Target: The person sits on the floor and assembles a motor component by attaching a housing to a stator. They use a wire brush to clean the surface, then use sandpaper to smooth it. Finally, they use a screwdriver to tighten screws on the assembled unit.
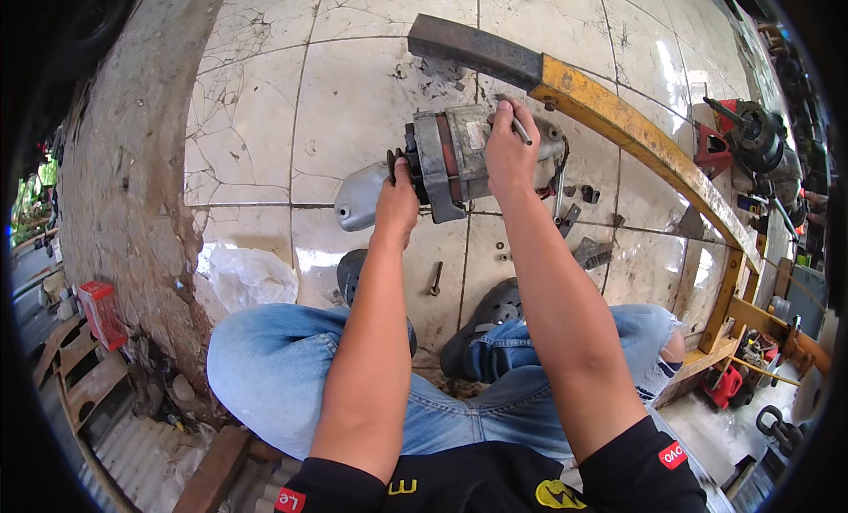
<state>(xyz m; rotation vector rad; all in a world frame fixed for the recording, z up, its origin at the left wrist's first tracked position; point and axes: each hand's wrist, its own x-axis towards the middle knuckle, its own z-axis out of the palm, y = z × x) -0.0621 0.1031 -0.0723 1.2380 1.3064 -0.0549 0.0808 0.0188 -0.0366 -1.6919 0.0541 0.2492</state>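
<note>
A grey electric motor (466, 151) with a brownish band round its middle lies on the tiled floor in front of me. My left hand (397, 204) grips the dark pulley (395, 166) at its left end, thumb on top. My right hand (512, 146) is closed round a thin metal rod (523, 133) above the motor's right part; the rod's far tip sits near the casing, and I cannot tell whether it touches. A rounded silver metal cover (358, 199) lies left of the motor. Between my feet and the motor lies a bolt (436, 278).
A yellow steel frame (636, 133) arches over the floor from far middle to right. Small metal parts (590, 252) and washers lie right of the motor. A crumpled white plastic bag (252, 279) is at left, with a red box (103, 314) farther out. A red stand (712, 151) stands at far right.
</note>
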